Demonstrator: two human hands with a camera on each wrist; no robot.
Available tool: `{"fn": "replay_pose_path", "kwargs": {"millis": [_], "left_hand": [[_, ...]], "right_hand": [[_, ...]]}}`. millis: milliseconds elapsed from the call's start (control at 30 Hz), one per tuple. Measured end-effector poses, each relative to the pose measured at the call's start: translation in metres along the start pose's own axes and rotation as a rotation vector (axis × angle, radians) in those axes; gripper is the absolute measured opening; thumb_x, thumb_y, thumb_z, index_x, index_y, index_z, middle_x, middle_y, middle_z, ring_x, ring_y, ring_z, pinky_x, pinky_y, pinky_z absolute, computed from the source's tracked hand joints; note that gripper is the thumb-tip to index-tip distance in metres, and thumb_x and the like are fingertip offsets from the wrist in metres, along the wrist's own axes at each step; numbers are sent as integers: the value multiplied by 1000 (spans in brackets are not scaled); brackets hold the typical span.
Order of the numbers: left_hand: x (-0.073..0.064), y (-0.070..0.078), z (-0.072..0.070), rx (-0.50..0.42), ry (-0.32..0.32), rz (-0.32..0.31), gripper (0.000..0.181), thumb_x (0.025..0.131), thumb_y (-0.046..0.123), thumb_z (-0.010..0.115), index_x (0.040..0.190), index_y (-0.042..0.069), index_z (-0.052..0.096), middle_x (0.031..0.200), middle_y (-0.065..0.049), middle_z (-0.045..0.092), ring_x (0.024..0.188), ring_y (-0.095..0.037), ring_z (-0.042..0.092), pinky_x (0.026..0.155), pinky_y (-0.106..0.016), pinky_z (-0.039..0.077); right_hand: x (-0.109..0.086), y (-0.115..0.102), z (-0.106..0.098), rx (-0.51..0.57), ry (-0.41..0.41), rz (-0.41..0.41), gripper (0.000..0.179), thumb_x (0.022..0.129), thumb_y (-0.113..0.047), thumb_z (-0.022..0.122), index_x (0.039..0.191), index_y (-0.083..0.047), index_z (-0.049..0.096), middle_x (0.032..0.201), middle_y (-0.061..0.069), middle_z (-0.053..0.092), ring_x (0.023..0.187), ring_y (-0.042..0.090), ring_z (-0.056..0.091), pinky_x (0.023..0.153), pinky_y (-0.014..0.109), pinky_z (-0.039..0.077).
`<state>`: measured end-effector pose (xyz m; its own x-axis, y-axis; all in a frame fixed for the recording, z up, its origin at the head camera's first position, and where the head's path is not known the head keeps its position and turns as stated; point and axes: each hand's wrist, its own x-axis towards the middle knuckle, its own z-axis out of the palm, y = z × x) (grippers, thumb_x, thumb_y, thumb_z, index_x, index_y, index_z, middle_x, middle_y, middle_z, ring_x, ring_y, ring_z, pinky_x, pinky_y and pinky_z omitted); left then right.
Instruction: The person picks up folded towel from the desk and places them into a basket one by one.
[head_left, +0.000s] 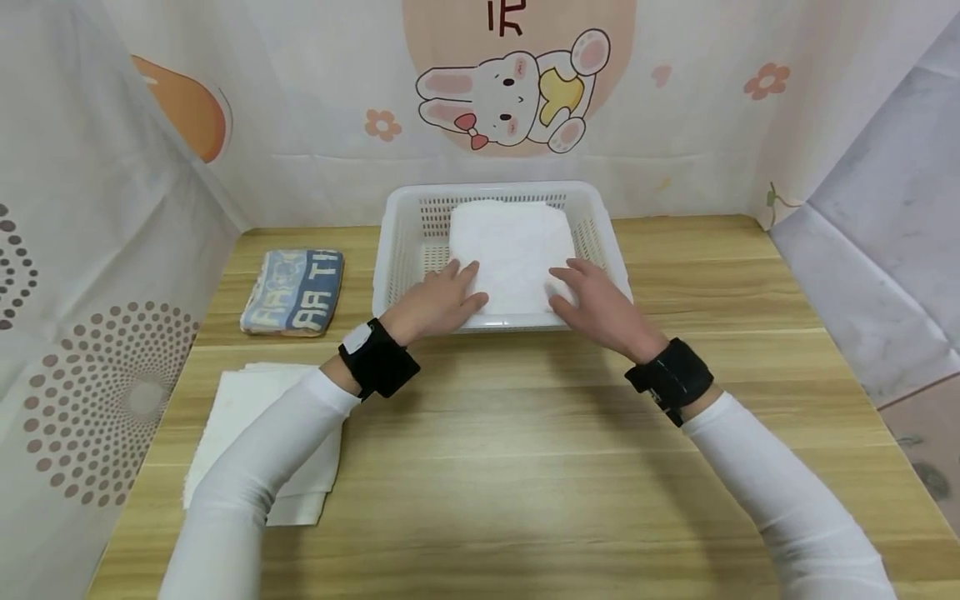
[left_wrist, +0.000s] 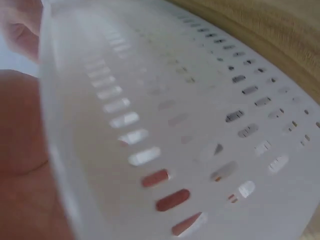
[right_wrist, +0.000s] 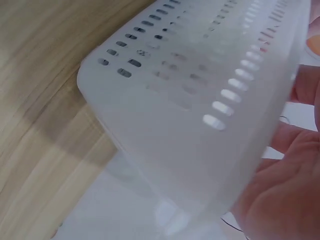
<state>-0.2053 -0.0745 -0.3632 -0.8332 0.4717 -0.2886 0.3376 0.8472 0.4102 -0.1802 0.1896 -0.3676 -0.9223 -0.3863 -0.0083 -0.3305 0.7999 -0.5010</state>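
A white folded cloth [head_left: 517, 250] lies in a white perforated plastic basket [head_left: 393, 258] at the back of the table. Over the basket's near rim reaches my left hand [head_left: 441, 300], its relaxed fingers at the left edge of the cloth. My right hand [head_left: 606, 308] mirrors it at the cloth's right edge, fingers spread and loosely bent. In the left wrist view, the slotted basket wall [left_wrist: 200, 140] fills most of the picture, with the palm [left_wrist: 22, 165] beyond the rim. The right wrist view shows the basket's corner [right_wrist: 165, 135] beside the right fingers [right_wrist: 300, 135].
At the left of the wooden table [head_left: 510, 467] lies a folded blue patterned towel [head_left: 292, 292]. Nearer, a stack of white cloths [head_left: 240, 417] sits partly under the left forearm. A printed curtain [head_left: 322, 108] hangs right behind the basket.
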Motion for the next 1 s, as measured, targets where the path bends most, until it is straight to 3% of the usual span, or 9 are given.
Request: {"fn": "replay_pose_path", "kwargs": {"millis": [233,467,667,867,1000], "left_hand": [[-21,0,9,149,64,69,70,104,53,37,157,9,27,159,-20,31,142,-46,31,112,-58,30],[-45,-5,23,189,143,127,59,106,39,46,152,4,38,152,-23,41,140,-43,37,115,-51,29],[-63,-11,40,264,224,133,60,104,31,52,155,7,32,156,-25,33,144,-46,28,116,-56,24],[-76,-13,48,323,319,145,67,100,28,60,156,8,31,158,-26,28,146,-45,23,115,-58,23],[-84,-11,51,332,333,163,68,99,28,62,156,9,31,159,-27,24,146,-45,22,116,-59,21]], "right_hand": [[-25,0,3,32,44,-22,51,102,-21,54,146,3,44,153,31,30,143,45,27,112,58,30],[-52,5,16,-42,180,-127,49,94,-8,64,140,6,50,146,34,37,139,51,32,108,62,34],[-71,5,29,-128,249,-176,57,88,-5,72,140,7,51,146,36,36,139,58,26,108,67,30],[-83,4,36,-153,217,-160,69,88,-8,72,148,4,41,152,37,28,142,56,20,109,67,27],[-88,2,38,-176,213,-158,72,89,-9,72,150,3,37,154,36,23,143,55,17,111,66,25]]}}
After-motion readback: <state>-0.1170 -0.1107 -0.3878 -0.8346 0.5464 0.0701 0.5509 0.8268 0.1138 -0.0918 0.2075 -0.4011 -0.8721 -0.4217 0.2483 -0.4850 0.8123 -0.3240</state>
